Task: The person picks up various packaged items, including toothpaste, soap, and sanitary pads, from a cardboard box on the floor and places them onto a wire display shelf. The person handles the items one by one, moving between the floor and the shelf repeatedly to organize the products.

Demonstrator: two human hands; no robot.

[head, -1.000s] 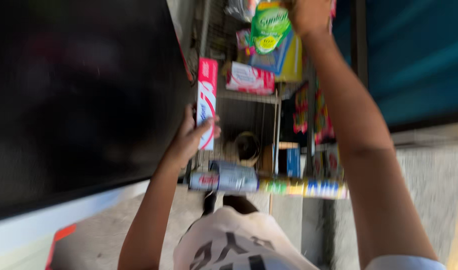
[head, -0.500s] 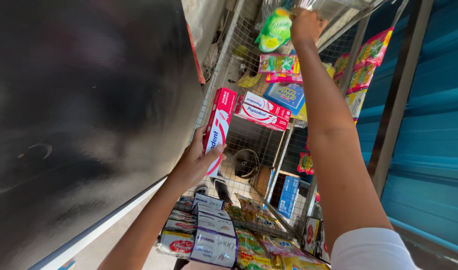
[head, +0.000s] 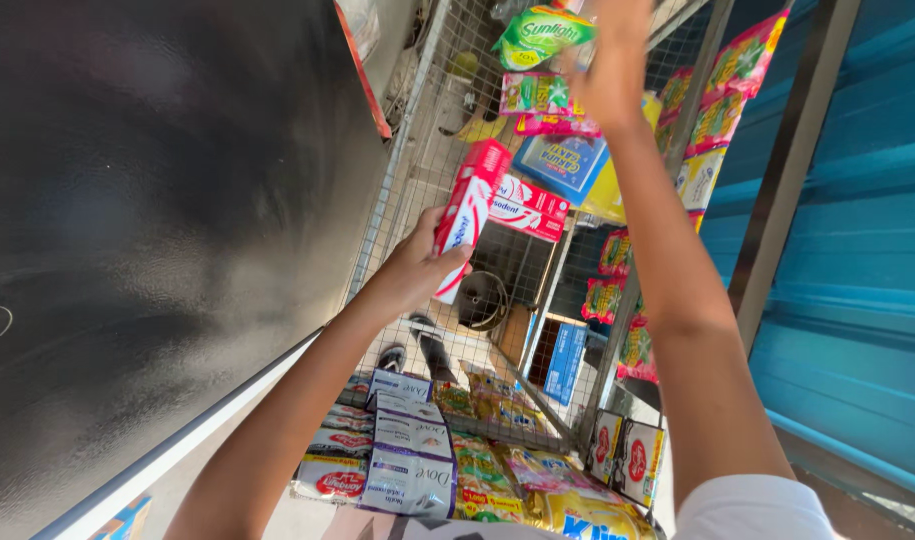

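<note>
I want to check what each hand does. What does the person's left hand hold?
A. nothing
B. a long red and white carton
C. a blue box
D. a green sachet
B: the left hand grips a long red and white carton in front of the wire rack, while the right hand reaches up among the hanging sachets.

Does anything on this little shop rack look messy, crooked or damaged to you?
Nothing looks damaged or spilled. The left hand holds a red and white carton tilted, off the wire rack. The right hand reaches up by a green sachet.
</note>
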